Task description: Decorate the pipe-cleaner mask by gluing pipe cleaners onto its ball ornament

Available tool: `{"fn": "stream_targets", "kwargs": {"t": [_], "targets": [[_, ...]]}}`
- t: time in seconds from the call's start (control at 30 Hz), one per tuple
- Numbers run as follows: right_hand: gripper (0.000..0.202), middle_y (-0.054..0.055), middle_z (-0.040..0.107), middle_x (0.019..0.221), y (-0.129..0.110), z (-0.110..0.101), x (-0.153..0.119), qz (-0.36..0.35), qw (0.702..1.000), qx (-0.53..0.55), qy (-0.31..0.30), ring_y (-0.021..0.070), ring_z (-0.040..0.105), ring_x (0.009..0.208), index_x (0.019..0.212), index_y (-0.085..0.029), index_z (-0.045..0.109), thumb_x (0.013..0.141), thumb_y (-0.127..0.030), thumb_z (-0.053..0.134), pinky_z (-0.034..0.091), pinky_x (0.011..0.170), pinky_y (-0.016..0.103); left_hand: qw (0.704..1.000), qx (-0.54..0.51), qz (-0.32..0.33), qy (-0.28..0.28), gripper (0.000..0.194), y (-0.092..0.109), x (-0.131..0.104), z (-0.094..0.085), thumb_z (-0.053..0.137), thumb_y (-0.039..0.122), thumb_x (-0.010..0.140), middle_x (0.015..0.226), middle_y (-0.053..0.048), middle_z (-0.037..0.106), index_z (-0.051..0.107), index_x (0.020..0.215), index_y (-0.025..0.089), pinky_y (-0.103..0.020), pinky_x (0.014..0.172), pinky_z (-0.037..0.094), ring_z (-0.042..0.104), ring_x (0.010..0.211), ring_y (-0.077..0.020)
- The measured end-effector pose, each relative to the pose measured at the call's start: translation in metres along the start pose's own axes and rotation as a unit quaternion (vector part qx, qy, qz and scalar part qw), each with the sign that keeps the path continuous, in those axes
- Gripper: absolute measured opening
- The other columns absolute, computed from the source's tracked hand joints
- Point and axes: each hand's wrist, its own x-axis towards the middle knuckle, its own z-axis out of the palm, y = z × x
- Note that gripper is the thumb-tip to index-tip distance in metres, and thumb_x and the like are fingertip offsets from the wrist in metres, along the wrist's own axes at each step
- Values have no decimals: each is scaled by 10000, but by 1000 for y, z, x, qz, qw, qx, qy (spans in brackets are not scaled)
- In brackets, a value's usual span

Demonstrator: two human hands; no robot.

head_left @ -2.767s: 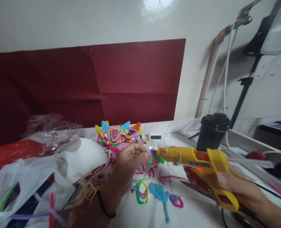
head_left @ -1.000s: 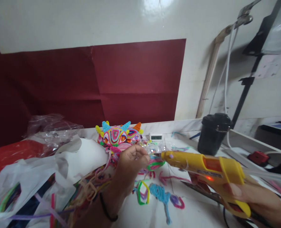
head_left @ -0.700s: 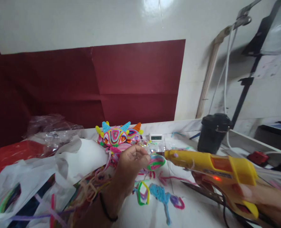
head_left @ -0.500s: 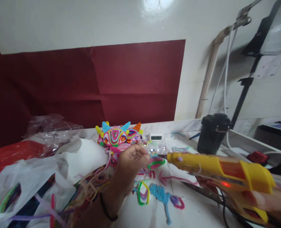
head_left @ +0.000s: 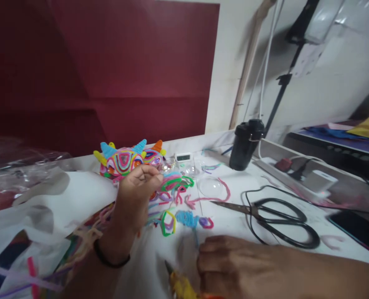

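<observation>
My left hand (head_left: 141, 187) is raised over the table, its thumb and fingertips pinched together; whatever lies between them is too small to make out. Close behind it sit two colourful horned heads (head_left: 125, 160) made of fuzzy stems. Low in the view, my right hand (head_left: 222, 263) is wrapped round the yellow glue gun (head_left: 183, 286), whose dark nozzle points up and left; most of the gun is cut off by the lower edge. Blue, green, yellow and pink fuzzy-stem shapes (head_left: 187, 219) lie on the white surface between my hands.
Black-handled scissors (head_left: 254, 211) lie on the right, near a clear dome (head_left: 211, 187) and a phone (head_left: 359, 230). A black cup (head_left: 246, 145), a small digital display (head_left: 183, 157) and a power strip (head_left: 309, 189) stand further back. Plastic and white sheets (head_left: 72, 199) cover the left.
My right hand has brought the glue gun down and left, from beside my left hand to the lower edge. My view has turned right and down, and the scissors now show fully.
</observation>
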Motion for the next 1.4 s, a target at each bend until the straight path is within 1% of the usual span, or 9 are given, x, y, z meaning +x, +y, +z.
{"fn": "stream_targets", "kwargs": {"t": [0.03,0.17,0.33,0.5,0.57,0.67,0.83,1.23,1.4], "targets": [[95,26,632,730,1,10,3,-40,999,-21,-13,182,557,652,784,-185,617,829,-251,565,460,670,297,1000,1,0,-1,130,1,0,1,722,161,524,513,57,543,608,589,156,-145,466,326,430,496,-50],[181,11,611,696,7,39,8,-70,995,-69,-2,175,536,627,733,-179,621,875,-220,517,449,667,309,1000,-4,-2,5,136,3,-3,4,726,154,506,494,56,546,612,580,158,-147,476,345,445,498,-56],[185,19,637,733,2,39,4,-51,998,-41,2,182,552,682,806,-168,647,897,-267,519,441,725,315,1000,-6,2,17,132,3,-3,4,719,148,497,488,57,541,609,569,157,-147,460,329,434,485,-50],[226,91,679,995,20,10,-6,94,989,65,96,219,598,957,1048,-160,652,900,-301,556,439,873,333,1000,-9,4,12,130,2,-1,3,718,140,506,494,60,542,613,581,159,-146,449,312,425,478,-47],[207,116,683,957,41,1,-9,185,971,24,149,225,603,923,1048,-133,655,918,-199,507,454,826,339,1000,-9,9,6,122,2,-1,2,717,137,520,511,57,553,617,586,160,-146,461,321,431,490,-48],[257,108,690,901,74,-4,-10,255,955,-60,141,221,611,846,986,-139,684,827,-34,512,443,771,333,1000,-7,12,2,115,2,-2,2,717,138,532,531,51,564,619,588,160,-149,484,337,447,514,-54],[185,72,688,838,98,8,1,246,961,-66,104,198,612,754,884,-166,707,738,-74,639,424,697,289,1000,-4,15,3,121,3,-3,0,714,143,531,526,51,545,611,591,163,-157,460,311,423,498,-57],[60,53,686,798,100,21,18,239,963,-52,113,179,627,741,781,-153,691,752,-106,667,393,667,270,1000,-2,17,-5,129,7,-3,-3,721,180,546,507,51,512,607,606,180,-182,424,286,402,469,-70],[120,55,700,793,101,24,20,227,965,-48,125,189,639,751,743,-160,693,751,-63,621,391,677,285,1000,-7,19,-4,123,7,-3,-3,718,166,553,514,50,521,608,607,176,-175,442,296,407,487,-68]]}}
